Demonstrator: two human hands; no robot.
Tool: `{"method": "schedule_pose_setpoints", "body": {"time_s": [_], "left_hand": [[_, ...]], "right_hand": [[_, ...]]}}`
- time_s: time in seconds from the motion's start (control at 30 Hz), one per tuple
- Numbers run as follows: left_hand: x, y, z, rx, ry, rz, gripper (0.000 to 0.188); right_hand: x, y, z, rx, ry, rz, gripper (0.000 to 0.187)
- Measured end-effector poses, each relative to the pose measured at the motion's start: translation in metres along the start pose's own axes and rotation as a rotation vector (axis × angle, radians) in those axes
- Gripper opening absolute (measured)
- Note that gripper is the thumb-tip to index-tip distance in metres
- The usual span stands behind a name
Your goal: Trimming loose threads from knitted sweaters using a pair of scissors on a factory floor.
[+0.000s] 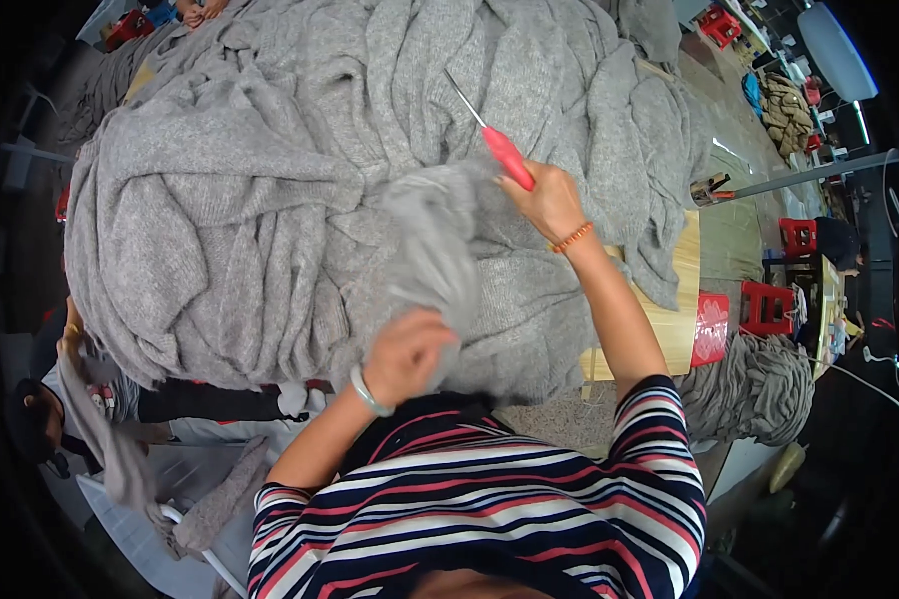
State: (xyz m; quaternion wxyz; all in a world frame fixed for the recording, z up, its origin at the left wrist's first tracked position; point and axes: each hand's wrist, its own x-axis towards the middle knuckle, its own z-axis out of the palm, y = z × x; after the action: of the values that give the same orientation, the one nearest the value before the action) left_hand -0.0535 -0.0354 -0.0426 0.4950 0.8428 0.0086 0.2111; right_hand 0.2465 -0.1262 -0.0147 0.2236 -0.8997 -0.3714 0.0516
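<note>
A large heap of grey knitwear (220, 210) covers the table in front of me. My right hand (549, 205), with an orange bead bracelet at the wrist, is closed around a red-handled tool (506, 156) with a thin metal shaft. Its tip points up and to the left over the heap, too small to make out. Lower and further left, my left hand (407, 351) wears a pale bangle and looks curled on a grey knit piece (435, 250). That piece is smeared by motion and stretches up toward my right hand. Its upper end lies close to my right fingers.
Pale wooden tabletop (684, 295) shows at the right. Beyond it are a red stool (766, 307) and a grey knit bundle (759, 389). A metal pole (799, 178) crosses at the right. At lower left, another person (55, 414) handles grey knitwear beside a white bin (150, 544).
</note>
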Motion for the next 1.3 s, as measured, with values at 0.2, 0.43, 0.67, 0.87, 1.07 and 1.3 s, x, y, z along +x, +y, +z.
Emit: {"method": "schedule_pose_setpoints", "body": {"time_s": [0.2, 0.43, 0.67, 0.87, 1.07, 1.3], "left_hand": [[-0.028, 0.011, 0.034, -0.168, -0.432, -0.187, 0.038], [-0.004, -0.011, -0.001, -0.168, -0.172, -0.571, 0.038], [0.113, -0.001, -0.079, -0.071, 0.554, -0.083, 0.034], [0.097, -0.001, -0.096, 0.273, 0.287, 0.217, 0.04], [-0.002, -0.106, -0.073, 0.32, -0.295, -0.397, 0.055], [-0.005, -0.084, -0.036, 0.442, -0.312, -0.143, 0.078]], "right_hand": [[0.003, 0.025, 0.062, 0.0, -0.185, -0.12, 0.031], [-0.021, 0.045, 0.021, 0.068, -0.177, -0.097, 0.024], [-0.05, 0.086, -0.154, 0.149, 0.621, -0.007, 0.009], [-0.195, 0.064, -0.212, 0.131, 0.322, 0.181, 0.008], [-0.276, 0.07, -0.118, 0.073, -0.253, 0.263, 0.023], [-0.242, 0.06, -0.092, -0.039, 0.019, 0.229, 0.014]]}}
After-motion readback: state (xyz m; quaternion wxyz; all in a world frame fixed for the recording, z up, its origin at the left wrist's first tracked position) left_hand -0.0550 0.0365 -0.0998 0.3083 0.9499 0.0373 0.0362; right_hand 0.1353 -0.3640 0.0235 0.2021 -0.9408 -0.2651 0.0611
